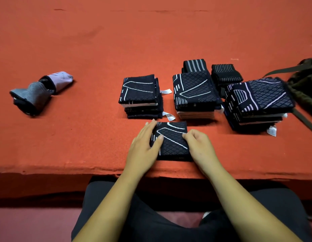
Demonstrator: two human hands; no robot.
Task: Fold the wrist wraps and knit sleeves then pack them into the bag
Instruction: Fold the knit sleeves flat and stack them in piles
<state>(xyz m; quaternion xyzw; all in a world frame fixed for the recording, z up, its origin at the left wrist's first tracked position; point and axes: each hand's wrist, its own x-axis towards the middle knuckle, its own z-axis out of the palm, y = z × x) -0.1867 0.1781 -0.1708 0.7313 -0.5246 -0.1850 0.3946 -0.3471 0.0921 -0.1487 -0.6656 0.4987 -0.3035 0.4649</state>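
Close to the front edge of the orange-covered table (81, 145), a folded knit sleeve (172, 138), dark with white lines and a diamond pattern, lies flat between both hands. The left hand (144, 145) rests on its left side with fingers straight and flat. The right hand (199, 145) has curled fingers pinching the sleeve's right edge. Beyond stand three piles of folded sleeves: the left stack (140, 95), the middle stack (195, 91) and the right stack (260, 100). Two folded striped wrist wraps (225, 73) sit behind the middle pile. A dark green bag (304, 84) lies at the far right, and a crumpled grey-and-lilac sleeve (39, 91) lies well apart on the left.
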